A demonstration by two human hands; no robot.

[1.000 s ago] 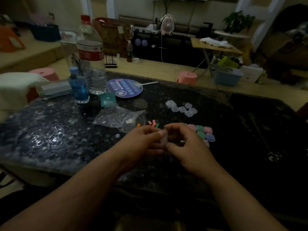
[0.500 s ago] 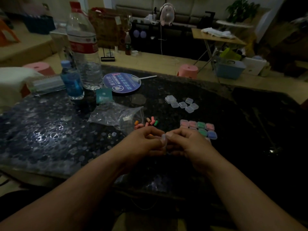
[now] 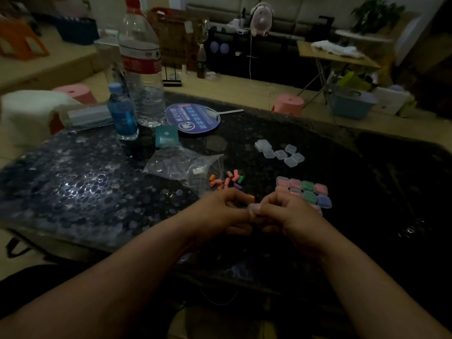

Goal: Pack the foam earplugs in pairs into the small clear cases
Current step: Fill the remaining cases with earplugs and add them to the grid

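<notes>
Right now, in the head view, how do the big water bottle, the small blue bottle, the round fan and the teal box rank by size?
1. big water bottle
2. small blue bottle and round fan: they look about alike, so no ranking
3. teal box, smallest

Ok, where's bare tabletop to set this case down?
Free: the stretch right of the filled cases, and the near-left tabletop left of the bag. Crowded: around the loose earplugs, between bag, empty cases and the held case.

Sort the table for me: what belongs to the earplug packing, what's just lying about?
Job: loose earplugs, empty clear cases, filled cases, held case pinched by left hand and right hand.
Lying about: water bottle, blue bottle, round fan, teal packet.
</notes>
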